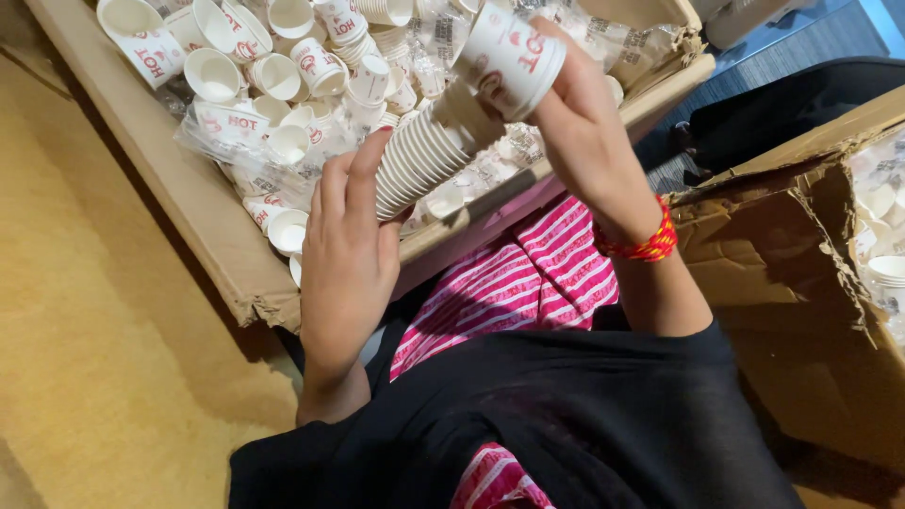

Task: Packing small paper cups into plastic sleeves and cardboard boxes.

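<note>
Head view: cardboard box (189, 203) full of paper cups (283, 75).

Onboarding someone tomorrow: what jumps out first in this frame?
The stack of paper cups at top centre, gripped at its lower end by the left hand and at its top by the right hand. Behind it, a cardboard box full of loose white cups. A red wristband on the right wrist.
</note>
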